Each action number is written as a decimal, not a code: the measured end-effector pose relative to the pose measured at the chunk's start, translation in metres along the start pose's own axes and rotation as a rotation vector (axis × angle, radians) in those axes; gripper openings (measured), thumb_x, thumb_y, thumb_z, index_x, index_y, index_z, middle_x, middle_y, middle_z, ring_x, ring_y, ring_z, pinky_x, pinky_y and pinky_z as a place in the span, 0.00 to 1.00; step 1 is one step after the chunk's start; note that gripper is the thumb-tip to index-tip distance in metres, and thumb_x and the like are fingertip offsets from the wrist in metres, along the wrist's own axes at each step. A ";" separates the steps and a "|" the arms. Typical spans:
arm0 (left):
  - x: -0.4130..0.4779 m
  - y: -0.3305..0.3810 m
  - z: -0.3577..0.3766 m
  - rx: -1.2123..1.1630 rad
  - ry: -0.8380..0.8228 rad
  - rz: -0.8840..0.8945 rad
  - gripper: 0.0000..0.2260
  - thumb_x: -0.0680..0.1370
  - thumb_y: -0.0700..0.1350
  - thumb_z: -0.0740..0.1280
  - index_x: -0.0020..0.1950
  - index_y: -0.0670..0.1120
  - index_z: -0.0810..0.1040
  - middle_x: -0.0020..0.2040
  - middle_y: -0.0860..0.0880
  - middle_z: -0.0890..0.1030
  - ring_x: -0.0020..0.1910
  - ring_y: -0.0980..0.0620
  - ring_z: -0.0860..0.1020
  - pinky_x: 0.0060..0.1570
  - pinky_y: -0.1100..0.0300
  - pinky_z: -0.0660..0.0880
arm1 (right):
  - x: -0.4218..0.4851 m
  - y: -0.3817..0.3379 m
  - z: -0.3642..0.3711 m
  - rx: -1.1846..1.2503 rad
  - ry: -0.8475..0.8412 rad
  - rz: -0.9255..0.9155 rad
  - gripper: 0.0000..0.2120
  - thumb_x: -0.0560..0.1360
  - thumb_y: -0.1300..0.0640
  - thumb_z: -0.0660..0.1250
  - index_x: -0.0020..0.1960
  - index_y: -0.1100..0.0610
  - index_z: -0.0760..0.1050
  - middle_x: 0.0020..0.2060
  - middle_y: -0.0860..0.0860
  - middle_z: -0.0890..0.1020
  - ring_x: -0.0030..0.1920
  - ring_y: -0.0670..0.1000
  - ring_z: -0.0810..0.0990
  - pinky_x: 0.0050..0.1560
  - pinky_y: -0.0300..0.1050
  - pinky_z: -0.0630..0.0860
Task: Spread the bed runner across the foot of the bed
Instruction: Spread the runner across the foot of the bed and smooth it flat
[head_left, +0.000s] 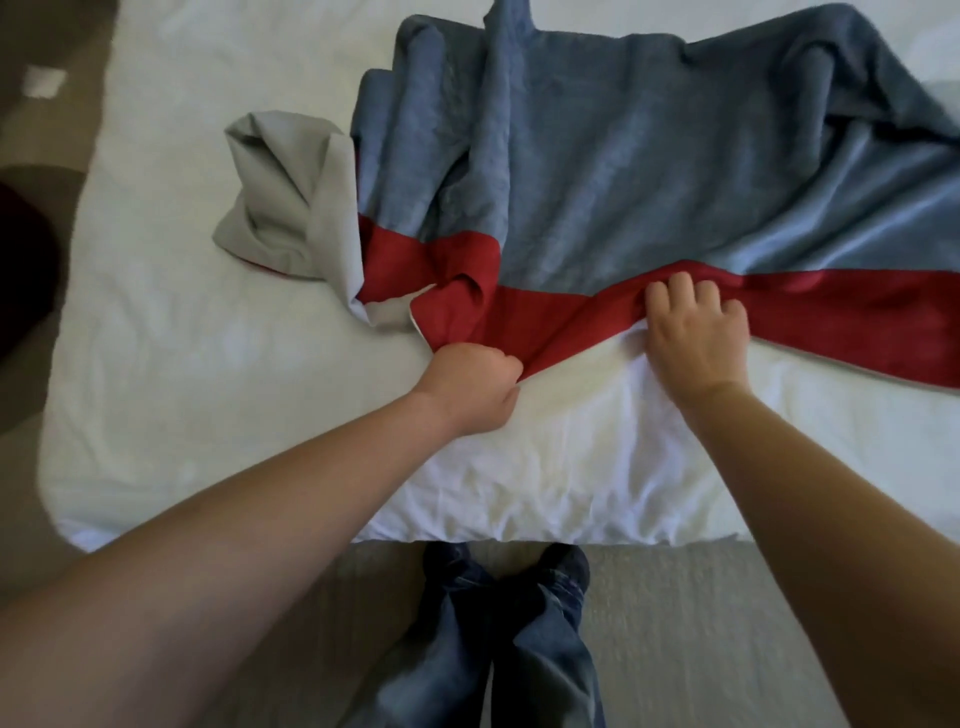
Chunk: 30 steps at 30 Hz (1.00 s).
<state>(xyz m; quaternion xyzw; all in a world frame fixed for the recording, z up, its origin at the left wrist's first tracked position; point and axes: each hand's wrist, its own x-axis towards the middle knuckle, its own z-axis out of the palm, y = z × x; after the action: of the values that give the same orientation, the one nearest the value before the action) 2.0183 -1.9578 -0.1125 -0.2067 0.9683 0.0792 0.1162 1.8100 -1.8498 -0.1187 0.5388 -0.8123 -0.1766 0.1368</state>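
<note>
Grips the bed runner (623, 171) by its red band (857, 312) along the near edge, on top of the white bed (208, 364). Left hand (475, 387) balled tight round a gathered fold of that red edge; right hand (696, 332) just to the right of it, with fingers curled over the same band and clutching the cloth against the sheet. Beyond both hands, blue plush, rumpled into long ridges and running away up the mattress, not yet laid flat. Left of the left fist, a twisted, doubled-over knot of red, then the grey underside (280, 208) turned up in a crumpled heap, in the way of a straight spread on that side. Right of the right hand, smoother red, stretching off toward the edge of view with a thin pale hem along it. Nearer than the grip, bare wrinkled white sheet down to the end of the mattress. Below that, blue jeans (545, 649) and dark shoes (566, 566) against the bed's end, on pale carpet (675, 623). Far off to the left of the grip, darker brown floor with a small white patch (44, 80) and a dark rounded shape (21, 260), too blurred to tell apart.
</note>
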 end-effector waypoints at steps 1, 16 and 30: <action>0.000 0.001 0.000 -0.011 -0.005 -0.004 0.10 0.76 0.49 0.61 0.42 0.43 0.74 0.41 0.44 0.80 0.40 0.41 0.78 0.32 0.57 0.64 | 0.006 0.004 -0.001 -0.012 -0.003 -0.005 0.04 0.71 0.62 0.64 0.43 0.54 0.71 0.37 0.50 0.76 0.35 0.53 0.77 0.32 0.42 0.68; 0.002 0.034 -0.021 0.041 -0.486 -0.013 0.07 0.74 0.46 0.61 0.48 0.45 0.76 0.48 0.47 0.79 0.46 0.45 0.78 0.36 0.58 0.69 | -0.063 0.041 0.006 0.451 -0.630 -0.210 0.10 0.68 0.52 0.65 0.48 0.52 0.76 0.47 0.51 0.82 0.48 0.56 0.81 0.42 0.45 0.75; -0.025 -0.070 -0.070 0.034 0.280 -0.078 0.22 0.65 0.52 0.65 0.56 0.44 0.76 0.54 0.42 0.77 0.50 0.42 0.75 0.47 0.49 0.73 | 0.030 -0.014 -0.079 0.559 -0.375 -0.264 0.14 0.67 0.50 0.64 0.51 0.52 0.75 0.48 0.51 0.78 0.51 0.56 0.77 0.42 0.46 0.71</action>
<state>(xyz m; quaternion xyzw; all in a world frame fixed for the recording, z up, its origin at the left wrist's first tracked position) 2.0565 -2.0258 -0.0466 -0.2512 0.9674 0.0287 -0.0134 1.8424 -1.8932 -0.0530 0.6140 -0.7635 -0.0598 -0.1911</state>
